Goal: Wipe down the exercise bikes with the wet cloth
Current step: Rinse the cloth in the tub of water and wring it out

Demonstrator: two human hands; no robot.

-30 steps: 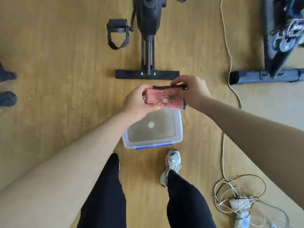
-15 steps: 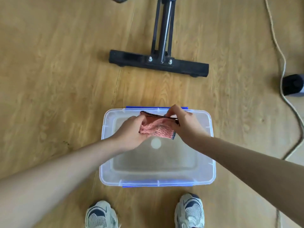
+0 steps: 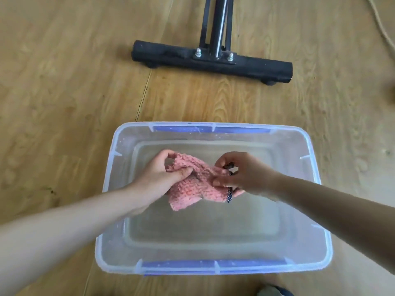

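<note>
A pink knitted cloth [image 3: 193,186] with a dark dotted edge is bunched between both my hands, inside a clear plastic tub [image 3: 111,169] that holds water. My left hand [image 3: 158,178] grips the cloth's left end, fingers curled round it. The cloth's right end is pinched by my right hand [image 3: 245,174]. The lower part of the cloth hangs at the water; whether it touches I cannot tell. Beyond the tub, the black base bar of an exercise bike [image 3: 171,55] lies across the wooden floor, with its upright post [image 3: 215,24] rising out of view.
The tub has blue clips at its far and near rims. A pale cord [image 3: 382,24] runs along the floor at the top right. The toe of my shoe [image 3: 275,291] shows at the bottom edge. Bare wooden floor lies to the left.
My view has dropped closer to the tub. Both hands have lowered the cloth from above the tub's rim down into it, and the cloth is more crumpled.
</note>
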